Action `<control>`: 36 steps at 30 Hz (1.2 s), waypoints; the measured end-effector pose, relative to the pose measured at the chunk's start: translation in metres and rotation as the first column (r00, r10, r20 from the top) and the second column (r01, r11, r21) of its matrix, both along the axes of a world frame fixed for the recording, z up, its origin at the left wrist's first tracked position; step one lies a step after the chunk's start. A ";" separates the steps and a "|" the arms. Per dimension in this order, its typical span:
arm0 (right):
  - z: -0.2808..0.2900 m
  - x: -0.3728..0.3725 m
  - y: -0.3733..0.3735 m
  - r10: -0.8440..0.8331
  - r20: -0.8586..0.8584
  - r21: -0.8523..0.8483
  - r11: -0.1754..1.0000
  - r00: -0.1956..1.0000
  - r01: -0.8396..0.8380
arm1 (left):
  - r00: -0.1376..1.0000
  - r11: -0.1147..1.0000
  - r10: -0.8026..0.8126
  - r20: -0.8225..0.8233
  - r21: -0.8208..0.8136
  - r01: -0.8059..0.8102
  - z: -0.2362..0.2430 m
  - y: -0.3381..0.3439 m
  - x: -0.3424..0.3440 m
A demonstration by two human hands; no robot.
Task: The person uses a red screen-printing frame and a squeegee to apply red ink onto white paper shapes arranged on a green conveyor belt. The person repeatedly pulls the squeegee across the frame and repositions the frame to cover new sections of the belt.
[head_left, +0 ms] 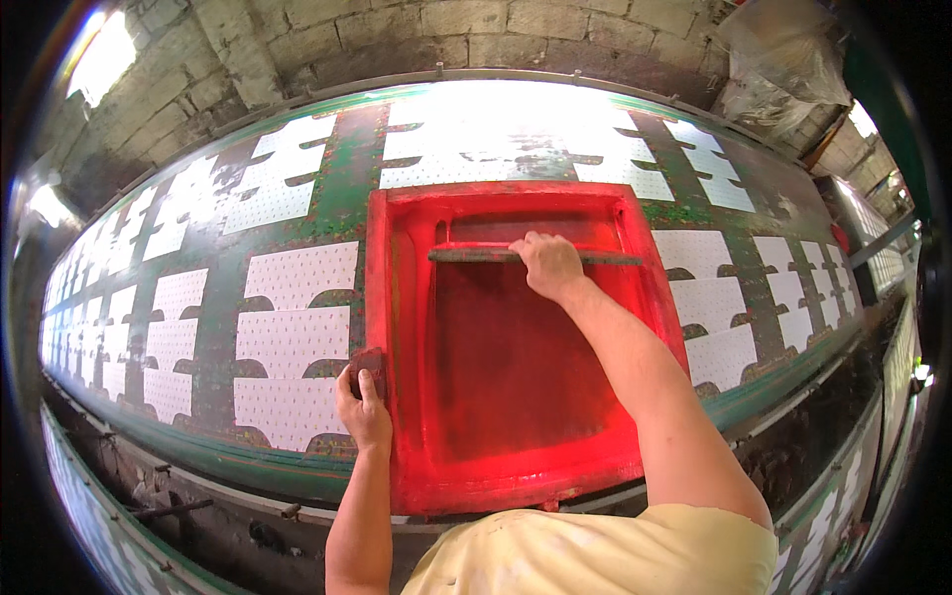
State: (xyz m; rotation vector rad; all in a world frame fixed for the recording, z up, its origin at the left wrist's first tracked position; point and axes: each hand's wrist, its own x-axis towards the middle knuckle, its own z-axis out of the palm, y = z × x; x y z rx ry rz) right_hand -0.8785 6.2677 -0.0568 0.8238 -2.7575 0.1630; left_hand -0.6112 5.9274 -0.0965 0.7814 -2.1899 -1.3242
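A red-stained screen printing frame (654,288) lies flat on the long green table in front of me. Inside it, near the far end, my right hand (547,264) is closed over the middle of a squeegee (476,255), a long dark bar set crosswise on the mesh (526,367). Red ink coats the frame's inner edges and the mesh. At the frame's left side, my left hand (365,402) grips a dark reddish block (367,365) that sticks out from the frame, thumb on top.
Patterned white fabric pieces (297,342) with curved cutouts lie in rows on the green table (213,327), left, right and beyond the frame. A rail (288,511) runs along the table's near edge. Behind stands a block wall (476,35), with plastic sheeting (778,64) at the right.
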 end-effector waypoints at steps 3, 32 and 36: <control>-0.006 -0.049 -0.002 -0.001 -0.020 -0.003 1.000 1.000 0.001 | 1.000 0.999 0.025 0.003 -0.047 -0.024 0.000 0.002 -0.001; 0.039 -0.071 0.017 -0.009 0.329 0.148 0.988 0.944 -0.042 | 0.992 0.978 0.066 0.103 -0.203 -0.044 0.000 0.001 -0.002; 0.044 -0.001 0.020 -0.029 0.323 0.143 0.990 0.946 -0.019 | 0.995 0.986 0.050 0.084 -0.161 -0.036 -0.002 -0.002 -0.006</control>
